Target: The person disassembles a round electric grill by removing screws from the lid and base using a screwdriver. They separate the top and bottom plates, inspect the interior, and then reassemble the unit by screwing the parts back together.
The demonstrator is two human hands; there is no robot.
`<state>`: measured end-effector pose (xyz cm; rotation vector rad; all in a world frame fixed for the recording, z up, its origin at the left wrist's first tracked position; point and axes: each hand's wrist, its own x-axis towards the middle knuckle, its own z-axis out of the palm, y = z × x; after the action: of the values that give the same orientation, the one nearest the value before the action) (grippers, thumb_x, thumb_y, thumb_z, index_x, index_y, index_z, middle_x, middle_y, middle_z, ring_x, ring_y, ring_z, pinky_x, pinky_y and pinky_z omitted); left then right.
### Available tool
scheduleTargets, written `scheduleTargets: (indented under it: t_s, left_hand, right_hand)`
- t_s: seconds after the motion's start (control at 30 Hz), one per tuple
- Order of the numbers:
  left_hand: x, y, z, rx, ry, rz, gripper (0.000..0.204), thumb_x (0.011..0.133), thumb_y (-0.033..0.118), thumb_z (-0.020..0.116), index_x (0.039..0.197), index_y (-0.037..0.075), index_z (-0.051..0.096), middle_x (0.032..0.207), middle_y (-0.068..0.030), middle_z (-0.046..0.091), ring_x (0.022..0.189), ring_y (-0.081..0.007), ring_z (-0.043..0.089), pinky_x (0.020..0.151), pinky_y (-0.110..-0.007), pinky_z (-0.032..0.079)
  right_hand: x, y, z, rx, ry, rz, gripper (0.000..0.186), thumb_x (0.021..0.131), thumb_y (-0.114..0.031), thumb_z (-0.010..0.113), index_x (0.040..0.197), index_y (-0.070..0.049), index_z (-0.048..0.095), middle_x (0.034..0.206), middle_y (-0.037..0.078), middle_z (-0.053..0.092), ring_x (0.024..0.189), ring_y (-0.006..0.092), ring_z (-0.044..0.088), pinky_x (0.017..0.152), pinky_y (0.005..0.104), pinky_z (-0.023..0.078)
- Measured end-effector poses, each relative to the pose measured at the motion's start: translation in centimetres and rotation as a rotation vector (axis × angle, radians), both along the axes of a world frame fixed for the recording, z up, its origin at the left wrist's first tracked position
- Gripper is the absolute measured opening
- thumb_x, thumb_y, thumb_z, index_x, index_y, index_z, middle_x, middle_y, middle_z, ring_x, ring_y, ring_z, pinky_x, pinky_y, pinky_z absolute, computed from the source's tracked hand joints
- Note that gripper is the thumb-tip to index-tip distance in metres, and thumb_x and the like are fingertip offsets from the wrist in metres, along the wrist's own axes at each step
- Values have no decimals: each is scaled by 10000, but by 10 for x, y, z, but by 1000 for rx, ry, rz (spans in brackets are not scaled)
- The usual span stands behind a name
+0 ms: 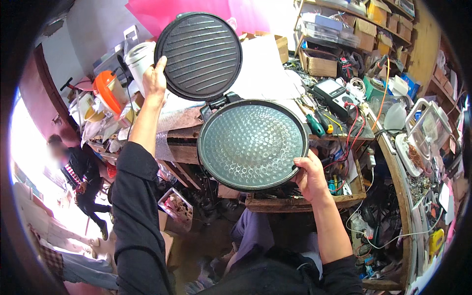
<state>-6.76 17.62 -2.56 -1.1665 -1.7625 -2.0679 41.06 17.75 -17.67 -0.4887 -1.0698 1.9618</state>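
Note:
A round hinged electric griddle is spread open over the front of the workbench. Its upper half, a black ridged plate (199, 56), is gripped at the left rim by my left hand (155, 81), fingers hidden behind it. My right hand (310, 174) pinches the right rim of the lower pan (253, 142), thumb on top and fingers underneath. Small round dimples cover that grey-green pan. A dark hinge (220, 101) joins the two halves between my hands.
A multimeter (339, 97) with red leads and screwdrivers (315, 126) lie on the right of the bench. Below the pan is an open wooden drawer (280, 204) of tools. A carton of scraps (175, 209) stands lower left. Another person (81, 172) is at far left.

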Motion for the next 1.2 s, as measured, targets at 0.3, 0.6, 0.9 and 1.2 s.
scheduleTargets:
  t_s: [0.3, 0.6, 0.9, 1.2]
  left_hand:
    - [21, -4, 2, 44, 45, -36, 518, 947, 454, 713, 1059, -51, 739, 937, -135, 729, 889, -228, 632, 844, -368, 491]
    - [19, -3, 4, -58, -15, -30, 496, 955, 384, 724, 1125, -83, 713, 1054, -126, 731, 955, -205, 647, 884, -327, 491]
    - [25, -11, 6, 20, 3, -84, 517, 986, 383, 684, 1207, -85, 694, 1110, -142, 737, 1008, -239, 667, 932, -357, 502]
    - [22, -8, 4, -68, 42, 13, 516, 952, 434, 707, 1135, -48, 719, 1039, -171, 740, 966, -253, 661, 878, -377, 500]
  right_hand:
    - [2, 2, 1, 17, -94, -48, 497, 880, -114, 603, 1355, -7, 504, 1213, 116, 657, 1010, 211, 696, 830, 417, 651]
    - [17, -2, 15, 458, -589, -508, 688, 930, -281, 766, 1500, -34, 470, 1157, 127, 650, 966, 174, 655, 756, 344, 577]
    - [41, 97, 31, 1188, -1328, -953, 239, 948, -216, 670, 1092, -26, 662, 1077, 219, 643, 1022, 402, 636, 877, 500, 546]
    - [49, 157, 55, 1080, -1419, -538, 340, 940, -223, 542, 1212, -37, 626, 1055, 283, 706, 1023, 450, 687, 903, 520, 545]
